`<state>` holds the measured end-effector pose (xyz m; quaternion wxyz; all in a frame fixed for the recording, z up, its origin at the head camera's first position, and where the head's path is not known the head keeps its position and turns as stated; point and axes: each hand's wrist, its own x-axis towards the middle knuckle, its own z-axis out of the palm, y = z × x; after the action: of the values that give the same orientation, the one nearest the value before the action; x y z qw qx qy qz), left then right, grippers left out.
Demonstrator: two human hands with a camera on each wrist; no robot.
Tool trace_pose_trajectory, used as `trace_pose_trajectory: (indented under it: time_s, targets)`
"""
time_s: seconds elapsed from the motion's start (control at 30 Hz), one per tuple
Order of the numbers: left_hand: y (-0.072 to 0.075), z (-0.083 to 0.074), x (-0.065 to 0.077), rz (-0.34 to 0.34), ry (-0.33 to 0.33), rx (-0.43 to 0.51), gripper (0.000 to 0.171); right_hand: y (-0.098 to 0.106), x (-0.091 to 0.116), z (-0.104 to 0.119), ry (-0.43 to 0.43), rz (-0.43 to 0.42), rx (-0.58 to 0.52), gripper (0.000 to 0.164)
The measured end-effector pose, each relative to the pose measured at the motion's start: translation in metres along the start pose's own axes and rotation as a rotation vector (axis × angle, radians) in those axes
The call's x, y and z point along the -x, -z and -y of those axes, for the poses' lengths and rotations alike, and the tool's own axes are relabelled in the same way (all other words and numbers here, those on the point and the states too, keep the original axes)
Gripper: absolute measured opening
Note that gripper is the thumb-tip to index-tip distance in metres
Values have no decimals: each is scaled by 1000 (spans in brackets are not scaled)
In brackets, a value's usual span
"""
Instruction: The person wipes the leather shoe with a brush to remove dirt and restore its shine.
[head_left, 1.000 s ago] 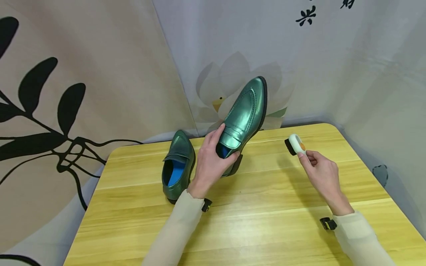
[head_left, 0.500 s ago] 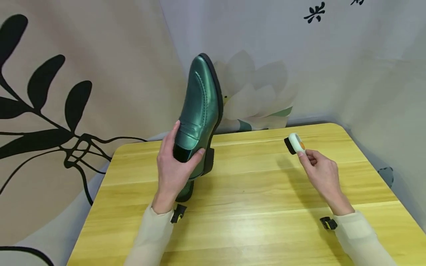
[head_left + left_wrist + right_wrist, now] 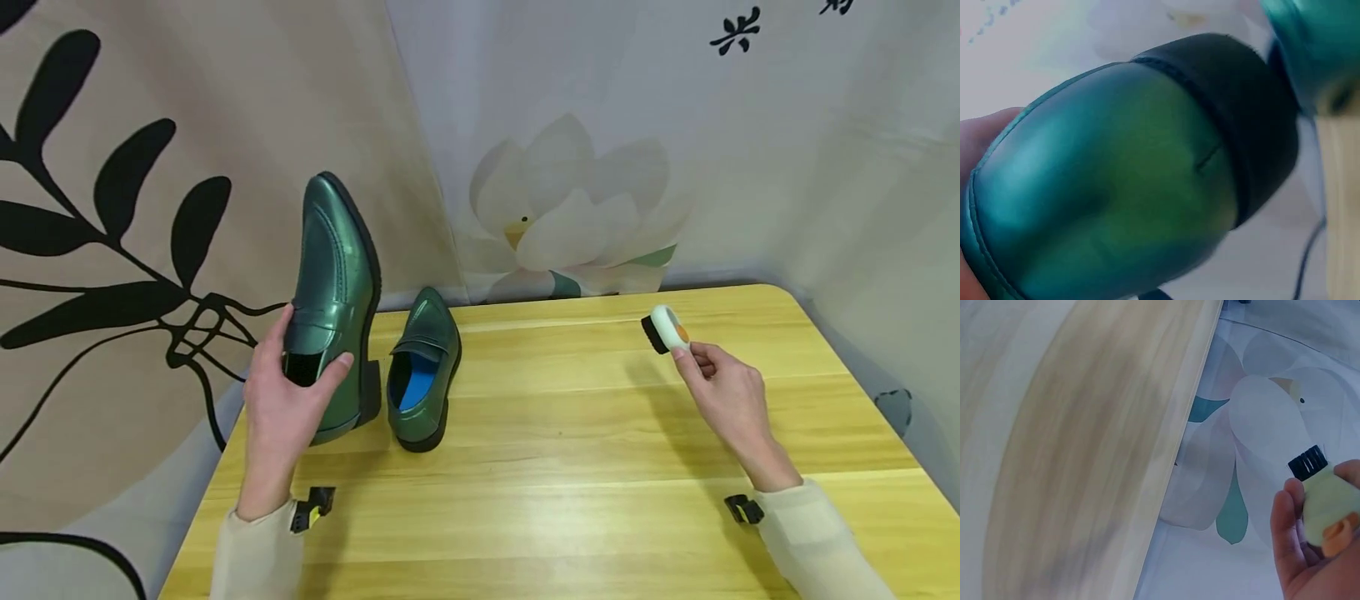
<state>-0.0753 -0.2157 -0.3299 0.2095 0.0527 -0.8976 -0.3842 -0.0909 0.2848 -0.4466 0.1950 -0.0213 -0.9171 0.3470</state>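
My left hand [image 3: 285, 408] grips a shiny green loafer [image 3: 326, 267] around its opening, toe up and tilted, above the table's left side. The left wrist view shows that loafer's green back and its black heel [image 3: 1263, 134] close up. Right beside it, the matching loafer [image 3: 427, 379] stands on the table, toe to the back, its blue insole showing. Off to the right, my right hand [image 3: 727, 396] pinches a small white brush [image 3: 667, 325] with black bristles and an orange part. The bristles [image 3: 1308, 462] point away from the fingers and touch nothing.
The light wooden table [image 3: 570, 500] has a rounded back edge near a hanging cloth [image 3: 585, 192] printed with a flower and a bird's head. Dark printed leaves [image 3: 135, 167] cover the cloth at left. The wide middle of the tabletop lies between the shoes and the brush.
My left hand has carried the held loafer leftward, past and over the standing one, which is now on its right. The right hand with the brush stays almost still.
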Motion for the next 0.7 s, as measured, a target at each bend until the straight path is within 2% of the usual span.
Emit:
trace_pose_trajectory:
  time_s: [0.1, 0.2, 0.4, 0.5, 0.7]
  targets:
    - [1, 16, -7, 57, 45, -121, 87, 0, 1, -1, -5, 3, 2, 49]
    - [-4, 32, -13, 138, 73, -197, 89, 0, 2, -1, -15, 6, 2, 49]
    - [-25, 61, -26, 286, 159, -259, 91, 1, 4, -3, -26, 9, 8, 50]
    - [-33, 74, -34, 355, 180, -289, 91, 1, 5, -4, -27, 8, 9, 50]
    - [-41, 82, -46, 494, 198, -340, 90, -1, 6, -4, -21, 6, 1, 49]
